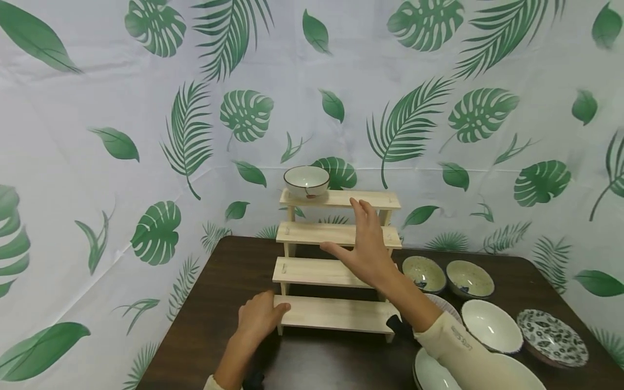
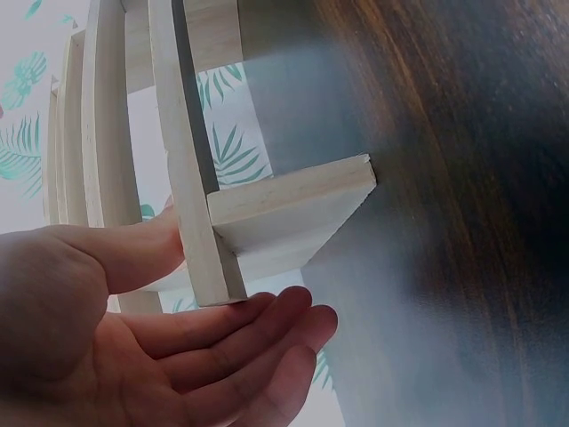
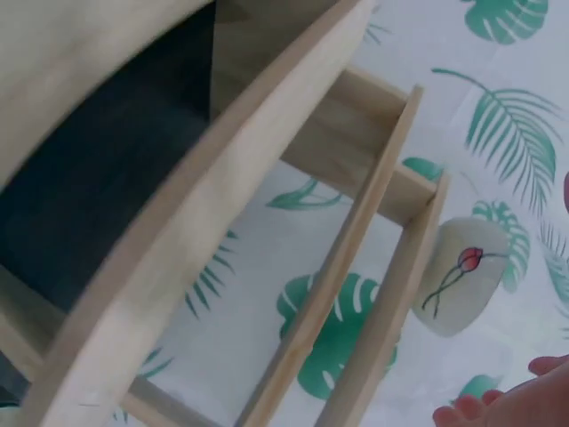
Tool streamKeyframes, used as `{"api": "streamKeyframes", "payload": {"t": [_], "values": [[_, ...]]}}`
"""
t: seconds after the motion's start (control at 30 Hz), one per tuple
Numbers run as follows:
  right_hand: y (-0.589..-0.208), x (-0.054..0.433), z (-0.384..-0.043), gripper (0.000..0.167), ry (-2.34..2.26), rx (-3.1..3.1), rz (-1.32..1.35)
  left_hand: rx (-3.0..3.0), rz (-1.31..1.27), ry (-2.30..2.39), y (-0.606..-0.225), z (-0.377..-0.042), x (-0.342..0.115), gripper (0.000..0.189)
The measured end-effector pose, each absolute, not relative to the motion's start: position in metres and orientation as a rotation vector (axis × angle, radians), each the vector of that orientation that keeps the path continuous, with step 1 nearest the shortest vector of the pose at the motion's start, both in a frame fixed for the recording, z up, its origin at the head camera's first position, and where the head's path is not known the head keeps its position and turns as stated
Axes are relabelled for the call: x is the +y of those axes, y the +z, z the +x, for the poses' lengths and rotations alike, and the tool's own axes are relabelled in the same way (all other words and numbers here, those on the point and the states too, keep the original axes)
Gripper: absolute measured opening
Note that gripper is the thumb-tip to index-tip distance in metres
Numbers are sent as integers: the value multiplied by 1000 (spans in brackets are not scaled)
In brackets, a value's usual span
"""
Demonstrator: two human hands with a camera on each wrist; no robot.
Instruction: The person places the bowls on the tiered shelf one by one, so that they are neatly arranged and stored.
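A wooden four-tier shelf stand [image 1: 336,271] stands on the dark table. My left hand [image 1: 258,314] holds the left end of its lowest board [image 2: 200,222], the thumb over the board and the fingers along its end. My right hand [image 1: 363,249] is in front of the upper tiers, fingers extended and thumb spread, holding nothing. A white bowl [image 1: 306,181] with a dark rim sits on the left part of the top tier. In the right wrist view a red flower bud shows on the bowl [image 3: 462,276], and fingertips [image 3: 471,411] appear at the lower right.
Right of the stand are two speckled green bowls [image 1: 424,273], a white bowl [image 1: 491,325] and a floral-patterned bowl [image 1: 553,337]. More white dishes [image 1: 431,371] lie partly under my right forearm. A leaf-print cloth [image 1: 302,97] hangs behind the table.
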State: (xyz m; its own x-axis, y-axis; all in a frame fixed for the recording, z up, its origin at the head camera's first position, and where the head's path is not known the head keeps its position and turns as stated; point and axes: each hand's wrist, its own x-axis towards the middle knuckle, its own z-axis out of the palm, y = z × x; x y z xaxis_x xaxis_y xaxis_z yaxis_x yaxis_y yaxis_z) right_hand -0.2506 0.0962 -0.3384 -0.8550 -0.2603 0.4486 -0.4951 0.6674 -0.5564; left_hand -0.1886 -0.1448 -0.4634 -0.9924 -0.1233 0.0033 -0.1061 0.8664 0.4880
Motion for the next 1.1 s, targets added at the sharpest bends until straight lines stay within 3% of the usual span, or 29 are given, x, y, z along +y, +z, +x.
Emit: {"api": "streamKeyframes", "payload": {"t": [1.1], "values": [[-345, 143, -187, 109, 945, -2541, 558, -3034, 166, -742, -462, -189, -144, 47]]}}
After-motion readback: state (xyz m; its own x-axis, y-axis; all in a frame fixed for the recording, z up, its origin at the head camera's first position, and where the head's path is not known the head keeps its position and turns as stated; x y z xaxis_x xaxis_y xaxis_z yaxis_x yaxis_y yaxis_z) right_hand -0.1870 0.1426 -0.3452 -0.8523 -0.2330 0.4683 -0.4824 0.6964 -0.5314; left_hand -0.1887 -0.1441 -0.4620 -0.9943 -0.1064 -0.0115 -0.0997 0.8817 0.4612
